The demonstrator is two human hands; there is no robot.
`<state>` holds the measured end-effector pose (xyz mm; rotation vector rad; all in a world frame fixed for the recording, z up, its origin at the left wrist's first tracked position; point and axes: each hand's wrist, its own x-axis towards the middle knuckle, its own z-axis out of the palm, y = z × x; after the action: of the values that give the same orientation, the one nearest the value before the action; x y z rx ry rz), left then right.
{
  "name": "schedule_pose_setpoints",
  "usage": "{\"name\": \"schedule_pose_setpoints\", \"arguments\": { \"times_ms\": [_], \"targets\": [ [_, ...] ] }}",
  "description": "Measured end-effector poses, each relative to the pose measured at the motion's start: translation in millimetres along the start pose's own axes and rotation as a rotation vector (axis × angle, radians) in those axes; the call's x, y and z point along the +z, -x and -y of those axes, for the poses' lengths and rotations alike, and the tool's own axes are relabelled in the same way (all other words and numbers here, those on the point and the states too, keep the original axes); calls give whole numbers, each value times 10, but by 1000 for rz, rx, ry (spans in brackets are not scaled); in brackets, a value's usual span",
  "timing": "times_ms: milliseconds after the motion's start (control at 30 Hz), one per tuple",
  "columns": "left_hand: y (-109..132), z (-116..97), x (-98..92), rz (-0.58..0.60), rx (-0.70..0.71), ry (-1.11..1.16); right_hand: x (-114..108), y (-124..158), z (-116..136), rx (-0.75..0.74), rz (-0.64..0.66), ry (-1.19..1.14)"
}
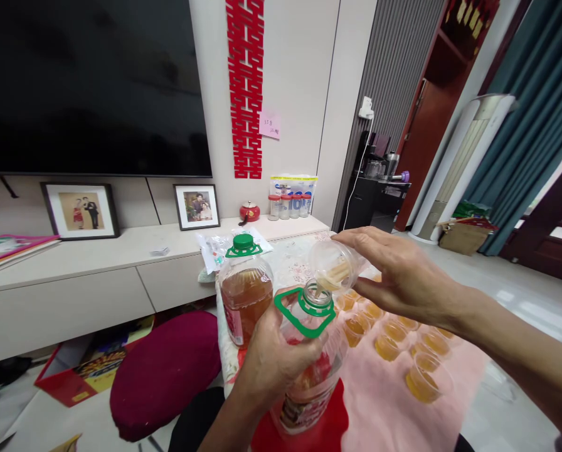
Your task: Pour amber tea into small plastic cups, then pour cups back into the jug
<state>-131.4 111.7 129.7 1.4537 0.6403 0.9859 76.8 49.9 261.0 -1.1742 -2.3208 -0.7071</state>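
Observation:
My left hand [281,351] is wrapped round the neck of a large clear plastic jug [313,389] with a green carry ring [304,326] and no cap on its mouth. In my right hand [389,263] is a clear plastic cup [332,267], tipped over the jug's mouth with pale yellow liquid in it. The cup's rim is at or just above the opening. Left of the jug stands a second jug [246,295], capped in green and holding amber liquid. Several cups of amber liquid [422,380] stand on the pink cloth [384,408] to the right.
A red mat [332,414] lies under the open jug. Plastic packaging [215,248] is behind the capped jug. A maroon stool [165,376] stands at the left, below a white cabinet [135,251] with framed photos [196,207] and red-lidded jars [288,207].

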Motion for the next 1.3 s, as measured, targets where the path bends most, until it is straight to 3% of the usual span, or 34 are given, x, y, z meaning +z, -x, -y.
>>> {"name": "schedule_pose_setpoints", "arguments": {
  "times_ms": [567, 1300],
  "targets": [
    [6, 17, 21, -29, -13, -33, -41, -121, 126, -81, -15, 194],
    [26, -124, 21, -13, -23, -39, -132, -310, 346, -232, 11, 424]
  ]
}}
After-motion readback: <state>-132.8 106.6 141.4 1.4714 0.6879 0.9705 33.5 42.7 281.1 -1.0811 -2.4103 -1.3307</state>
